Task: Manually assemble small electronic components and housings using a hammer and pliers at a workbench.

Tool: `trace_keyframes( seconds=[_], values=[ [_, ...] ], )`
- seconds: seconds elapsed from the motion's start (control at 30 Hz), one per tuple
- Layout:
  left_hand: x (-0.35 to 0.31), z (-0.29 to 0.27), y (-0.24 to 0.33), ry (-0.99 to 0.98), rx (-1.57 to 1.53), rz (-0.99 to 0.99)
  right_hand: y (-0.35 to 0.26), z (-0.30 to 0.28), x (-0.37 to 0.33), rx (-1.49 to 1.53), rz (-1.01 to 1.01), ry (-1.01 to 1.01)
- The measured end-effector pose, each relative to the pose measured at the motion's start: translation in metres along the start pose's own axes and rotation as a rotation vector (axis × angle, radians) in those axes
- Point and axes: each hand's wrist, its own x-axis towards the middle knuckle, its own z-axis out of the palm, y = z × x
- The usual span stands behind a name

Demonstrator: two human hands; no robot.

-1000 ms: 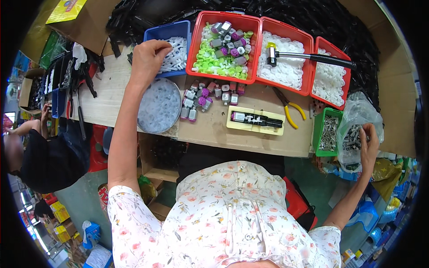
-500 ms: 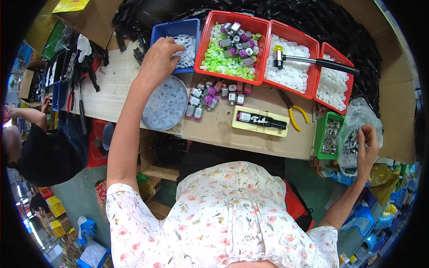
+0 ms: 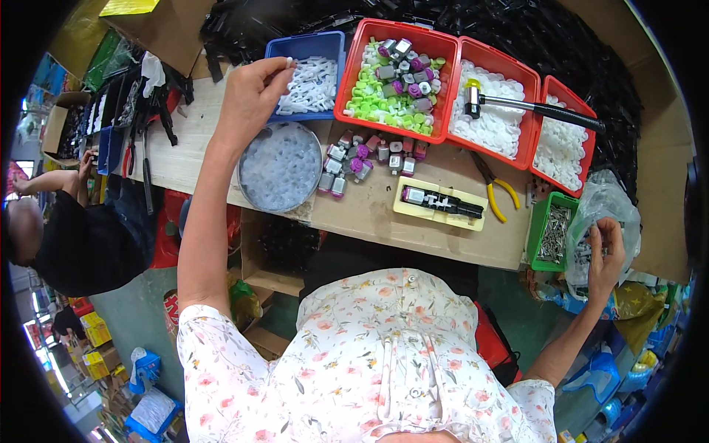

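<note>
The floor point(image 3: 133, 317) is green. The counter point(image 3: 193, 136) looks like pale wood on its left part. Big brown cardboard point(image 3: 665, 184) stands at the right. Yellow boxes point(image 3: 96, 334) and bright white light point(image 3: 57, 373) show far left.

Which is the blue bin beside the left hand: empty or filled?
Filled, at least partly: white plastic pieces lie inside the blue bin; their depth cannot be told.

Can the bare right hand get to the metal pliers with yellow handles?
Probably yes: nothing covers the yellow-handled pliers, though the right hand would cross over the green plastic box.
</note>
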Motion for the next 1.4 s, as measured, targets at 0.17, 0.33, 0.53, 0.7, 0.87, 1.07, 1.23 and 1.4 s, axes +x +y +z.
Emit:
trace_keyframes(
  seconds=[0.17, 0.33, 0.53, 0.7, 0.87, 1.07, 1.23, 1.4],
  values=[
    [-0.027, -0.025, 0.022, -0.002, 0.372, 0.176, -0.016, 0.01, 0.001, -0.055, -0.023, -0.011],
    [-0.062, -0.034, 0.03, 0.013, 0.383, 0.144, -0.035, 0.021, 0.008, -0.087, -0.125, -0.031],
    [-0.079, -0.047, 0.023, -0.119, 0.402, 0.12, -0.053, 0.03, 0.013, -0.082, -0.18, -0.049],
    [-0.084, -0.027, 0.029, -0.22, 0.443, 0.153, -0.064, 0.037, 0.012, -0.053, -0.174, -0.073],
    [-0.089, -0.011, 0.027, -0.293, 0.491, 0.122, -0.073, 0.047, 0.012, -0.049, -0.276, -0.105],
    [-0.087, -0.022, 0.041, -0.113, 0.403, 0.179, -0.093, 0.063, 0.009, 0.051, -0.266, -0.093],
    [-0.095, -0.01, 0.061, 0.009, 0.255, 0.133, -0.134, 0.115, 0.006, 0.227, -0.393, -0.199],
    [-0.11, 0.011, 0.081, 0.064, -0.023, 0.026, -0.178, 0.158, 0.005, 0.437, -0.515, -0.255]
  ],
)
